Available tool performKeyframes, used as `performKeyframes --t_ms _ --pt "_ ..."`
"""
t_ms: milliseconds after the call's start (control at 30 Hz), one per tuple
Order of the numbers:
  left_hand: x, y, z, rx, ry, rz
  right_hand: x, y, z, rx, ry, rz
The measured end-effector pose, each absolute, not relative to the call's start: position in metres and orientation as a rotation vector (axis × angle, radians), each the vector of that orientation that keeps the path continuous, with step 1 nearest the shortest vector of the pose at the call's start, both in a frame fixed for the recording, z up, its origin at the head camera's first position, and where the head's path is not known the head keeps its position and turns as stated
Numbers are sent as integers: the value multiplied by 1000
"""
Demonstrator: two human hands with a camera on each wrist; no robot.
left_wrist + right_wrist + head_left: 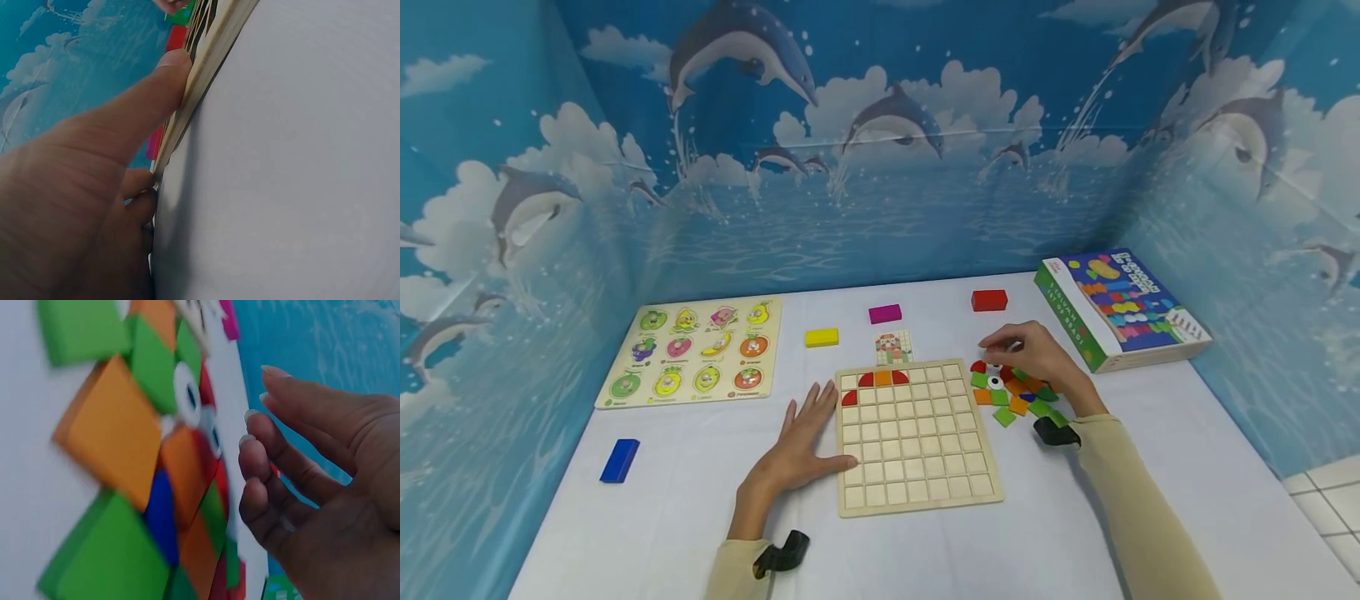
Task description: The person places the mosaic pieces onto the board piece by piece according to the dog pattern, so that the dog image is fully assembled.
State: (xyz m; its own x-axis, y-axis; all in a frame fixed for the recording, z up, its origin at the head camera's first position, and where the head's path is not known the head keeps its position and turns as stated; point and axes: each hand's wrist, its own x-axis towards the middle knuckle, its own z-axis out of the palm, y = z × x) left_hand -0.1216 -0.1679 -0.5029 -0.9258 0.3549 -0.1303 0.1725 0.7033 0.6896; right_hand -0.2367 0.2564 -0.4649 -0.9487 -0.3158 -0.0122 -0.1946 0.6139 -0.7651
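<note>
A square wooden grid board lies on the table. In its upper rows sit several red quarter-round pieces and an orange square. My left hand rests at the board's left side, fingers spread and thumb on its edge; the left wrist view shows the thumb against the rim. Over a pile of coloured pieces hovers my right hand, its fingers loosely bent. Nothing shows between them in the right wrist view, where green and orange tiles lie beside the hand.
Behind the board lies a small pattern card. Yellow, magenta, red and blue blocks are scattered about. A fruit puzzle board lies left, a game box right. A dolphin-printed curtain stands behind.
</note>
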Motion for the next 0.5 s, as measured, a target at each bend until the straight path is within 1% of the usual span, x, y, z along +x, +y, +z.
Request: performKeyframes --t_ms 200,367,500 --pt "-122 -169 -501 412 2652 1038 -238 271 -477 -399 2702 -1219" --pt "-122 -168 -499 412 2651 1046 -243 273 -485 -430 2744 -1167" --pt "-122 -168 -500 426 2652 1053 -244 270 -484 -405 2764 -1099"
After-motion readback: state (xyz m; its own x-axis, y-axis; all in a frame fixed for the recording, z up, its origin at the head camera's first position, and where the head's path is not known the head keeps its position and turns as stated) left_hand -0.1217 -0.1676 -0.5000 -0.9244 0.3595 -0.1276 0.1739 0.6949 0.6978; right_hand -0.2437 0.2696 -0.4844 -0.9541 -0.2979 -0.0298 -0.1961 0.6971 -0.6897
